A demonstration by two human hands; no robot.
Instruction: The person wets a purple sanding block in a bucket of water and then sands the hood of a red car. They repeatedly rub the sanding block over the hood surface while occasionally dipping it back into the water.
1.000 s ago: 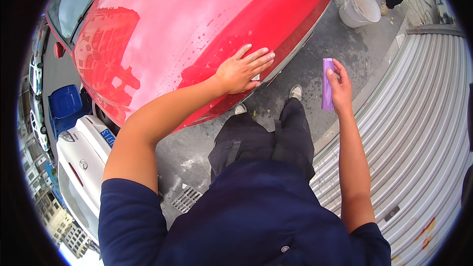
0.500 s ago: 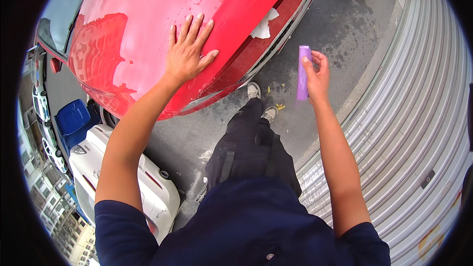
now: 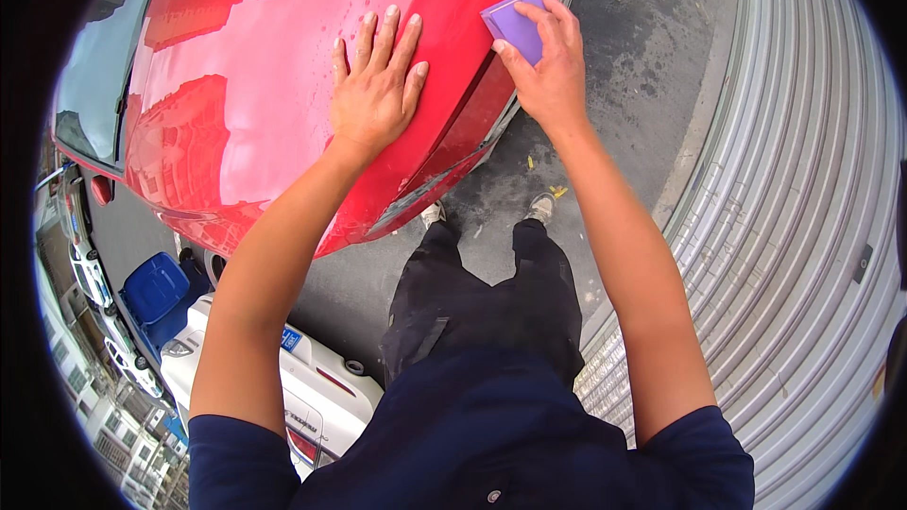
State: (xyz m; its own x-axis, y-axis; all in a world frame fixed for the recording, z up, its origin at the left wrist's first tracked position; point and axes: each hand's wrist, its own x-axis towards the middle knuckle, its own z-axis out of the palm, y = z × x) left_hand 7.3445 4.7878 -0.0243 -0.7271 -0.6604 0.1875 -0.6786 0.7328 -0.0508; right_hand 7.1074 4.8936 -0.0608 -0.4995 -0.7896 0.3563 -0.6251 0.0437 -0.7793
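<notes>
A red car's hood (image 3: 274, 123), glossy with water droplets and reflections, fills the upper left. My left hand (image 3: 375, 99) lies flat on it, palm down with the fingers spread. Between the thumb and fingers of my right hand (image 3: 553, 71) is a flat purple rectangular block (image 3: 518, 26) with layered-looking edges. That block is over the hood's front edge, beside the dark gap above the bumper; whether it touches the paint I cannot tell.
A ribbed metal shutter (image 3: 803, 179) runs along the right side. Behind me on the left stand a white car (image 3: 326, 387) and a blue bin (image 3: 156, 288). Grey pavement (image 3: 642, 66) with wet patches and yellow leaves lies between car and shutter.
My right hand has carried the purple block up and left, from over the pavement to the hood's front edge. My left hand still rests on the hood. My feet have moved apart.
</notes>
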